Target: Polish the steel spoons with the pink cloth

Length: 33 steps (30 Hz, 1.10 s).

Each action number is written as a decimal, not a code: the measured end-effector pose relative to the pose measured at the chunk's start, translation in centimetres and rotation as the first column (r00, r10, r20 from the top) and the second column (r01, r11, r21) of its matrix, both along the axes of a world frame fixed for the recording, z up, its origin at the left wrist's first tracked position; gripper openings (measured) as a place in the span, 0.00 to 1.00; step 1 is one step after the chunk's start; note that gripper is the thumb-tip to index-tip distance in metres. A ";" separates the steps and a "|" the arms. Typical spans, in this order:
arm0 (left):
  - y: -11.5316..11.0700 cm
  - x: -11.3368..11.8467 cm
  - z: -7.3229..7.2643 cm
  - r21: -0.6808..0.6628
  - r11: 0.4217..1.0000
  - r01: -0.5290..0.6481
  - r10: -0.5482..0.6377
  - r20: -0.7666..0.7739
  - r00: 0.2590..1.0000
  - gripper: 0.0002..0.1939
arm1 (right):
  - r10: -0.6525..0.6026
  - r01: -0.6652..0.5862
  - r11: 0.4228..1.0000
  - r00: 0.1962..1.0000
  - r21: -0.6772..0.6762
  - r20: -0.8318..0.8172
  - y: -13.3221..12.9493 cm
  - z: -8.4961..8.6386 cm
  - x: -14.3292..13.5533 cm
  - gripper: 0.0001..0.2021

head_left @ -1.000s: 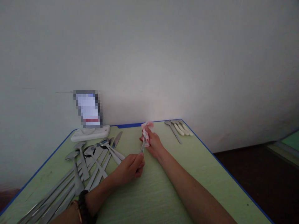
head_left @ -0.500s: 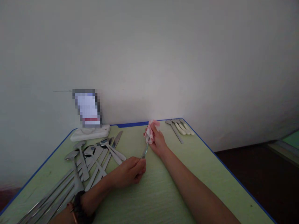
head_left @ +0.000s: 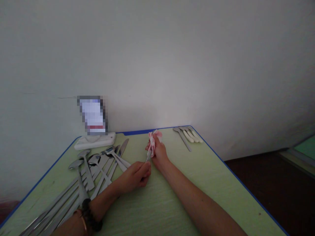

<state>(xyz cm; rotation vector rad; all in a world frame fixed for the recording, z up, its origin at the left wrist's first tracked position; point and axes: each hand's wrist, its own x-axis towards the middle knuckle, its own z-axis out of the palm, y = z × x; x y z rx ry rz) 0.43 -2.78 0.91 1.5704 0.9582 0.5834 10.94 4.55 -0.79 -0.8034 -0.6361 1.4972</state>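
Cutlery [head_left: 90, 180] on a green table [head_left: 209, 170] suggests a home.

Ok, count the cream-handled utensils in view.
3, side by side at the far right of the table: left utensil, middle utensil, right utensil. The left hand hides one end of the held utensil, so its handle is unclear.

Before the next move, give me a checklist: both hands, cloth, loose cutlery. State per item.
1. Left hand grip on the metal utensil: ok, closed around its near end.
2. Right hand grip on the pink-and-white cloth: ok, cloth bunched at the utensil.
3. Utensil type identifiable: cannot tell, cloth and hands cover both ends.
4. Pale-handled cutlery apart from both hands: ok.
5. Left forearm not touching the cutlery pile: cannot tell, they overlap in view.
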 end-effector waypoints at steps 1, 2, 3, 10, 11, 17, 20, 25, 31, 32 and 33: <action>0.0 0.0 0.1 0.005 1.000 -0.001 0.001 -0.002 1.000 0.23 | 0.000 0.000 1.000 1.000 -0.012 -0.013 0.1 0.0 0.1 0.16; 0.1 0.1 0.2 0.004 1.000 0.001 -0.001 -0.006 1.000 0.22 | -0.004 0.003 1.000 0.999 -0.026 -0.034 0.2 0.0 0.3 0.14; 0.1 0.1 0.3 -0.001 1.000 0.007 -0.007 -0.012 1.000 0.22 | -0.008 0.006 0.999 0.999 -0.033 -0.050 0.3 0.1 0.5 0.12; -0.2 0.1 0.7 -0.019 0.995 0.096 -0.097 -0.080 0.992 0.23 | -0.058 0.058 0.998 0.998 0.010 -0.005 1.2 0.7 2.2 0.10; -0.2 0.1 0.6 -0.025 0.994 0.102 -0.104 -0.086 0.991 0.23 | -0.063 0.063 0.998 0.998 0.007 -0.001 1.2 0.8 2.3 0.12; -0.4 0.4 -0.2 0.042 0.999 -0.005 0.007 -0.063 0.998 0.24 | -0.075 0.075 0.997 0.997 -0.037 -0.003 0.8 1.0 1.9 0.16; -0.1 0.6 -0.4 0.093 0.993 -0.076 0.082 -0.066 0.994 0.24 | -0.011 0.006 0.998 0.997 -0.070 -0.072 0.5 1.0 1.3 0.12; 0.7 0.8 -0.5 0.130 0.980 -0.151 0.161 -0.069 0.984 0.23 | 0.123 -0.125 0.989 0.992 -0.074 -0.026 0.2 0.7 0.8 0.12; 0.6 1.1 0.0 0.152 0.974 -0.165 0.182 -0.103 0.978 0.25 | 0.084 -0.087 0.993 0.996 -0.080 -0.043 0.4 0.6 1.1 0.12; 0.5 1.1 0.0 0.152 0.976 -0.153 0.171 -0.112 0.979 0.25 | 0.068 -0.074 0.993 0.996 -0.092 -0.061 0.4 0.7 1.2 0.12; 0.4 1.0 0.0 0.149 0.979 -0.139 0.158 -0.121 0.980 0.25 | 0.054 -0.062 0.993 0.995 -0.104 -0.082 0.6 0.7 1.3 0.12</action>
